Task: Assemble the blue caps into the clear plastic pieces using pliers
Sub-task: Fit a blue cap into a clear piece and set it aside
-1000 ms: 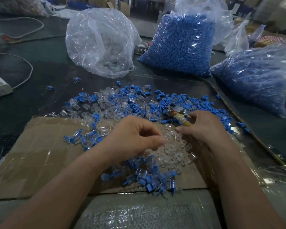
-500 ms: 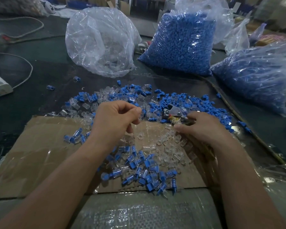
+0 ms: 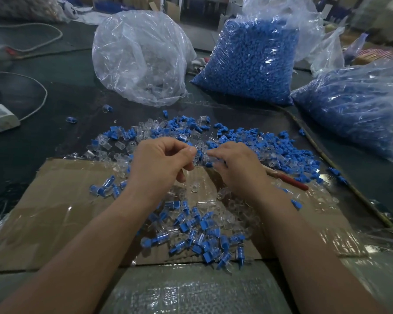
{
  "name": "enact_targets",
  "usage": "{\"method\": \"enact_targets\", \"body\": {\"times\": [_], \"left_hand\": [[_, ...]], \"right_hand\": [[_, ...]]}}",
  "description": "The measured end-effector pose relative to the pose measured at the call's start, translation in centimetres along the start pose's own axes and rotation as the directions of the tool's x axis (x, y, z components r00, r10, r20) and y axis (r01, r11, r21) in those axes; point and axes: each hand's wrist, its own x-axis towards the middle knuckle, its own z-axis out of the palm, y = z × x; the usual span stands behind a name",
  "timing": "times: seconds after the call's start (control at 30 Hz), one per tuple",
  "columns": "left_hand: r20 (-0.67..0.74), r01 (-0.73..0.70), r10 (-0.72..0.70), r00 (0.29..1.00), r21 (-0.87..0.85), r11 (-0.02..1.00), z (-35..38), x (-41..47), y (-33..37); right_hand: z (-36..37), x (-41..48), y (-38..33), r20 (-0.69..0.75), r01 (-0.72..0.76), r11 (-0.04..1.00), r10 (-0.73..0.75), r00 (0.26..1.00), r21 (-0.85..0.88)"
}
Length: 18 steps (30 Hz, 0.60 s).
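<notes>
My left hand (image 3: pixel 161 164) and my right hand (image 3: pixel 238 168) meet fingertip to fingertip above the far edge of the cardboard (image 3: pixel 55 211). The left pinches a small blue cap (image 3: pixel 199 154); the right pinches a clear plastic piece (image 3: pixel 206 157) right beside it. Loose blue caps (image 3: pixel 272 143) and clear pieces (image 3: pixel 123 145) lie scattered behind the hands. A heap of assembled pieces (image 3: pixel 200 232) lies on the cardboard between my forearms. The pliers' red handle (image 3: pixel 290 181) sticks out to the right from under my right hand; their jaws are hidden.
At the back stand a clear bag of clear pieces (image 3: pixel 141 57) and two bags of blue caps (image 3: pixel 247 62) (image 3: pixel 354 109). A white adapter (image 3: pixel 0 118) with a cable lies at the left. A thin rod (image 3: pixel 349 184) runs along the right side.
Both hands have come together in the middle. The pliers, earlier raised in my right hand with jaws showing, now lie low with only the red handle visible.
</notes>
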Motion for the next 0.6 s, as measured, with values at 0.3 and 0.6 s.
{"method": "enact_targets", "body": {"times": [0.3,0.6], "left_hand": [[0.010,0.009,-0.009,1.000,0.001,1.000,0.01,-0.05,-0.03],[0.015,0.013,-0.013,1.000,0.016,1.000,0.03,-0.11,-0.09]], "right_hand": [[0.18,0.46,0.05,0.063,-0.040,0.999,0.039,0.997,0.021],[0.13,0.75,0.55,0.086,-0.042,0.998,0.039,0.995,0.037]]}}
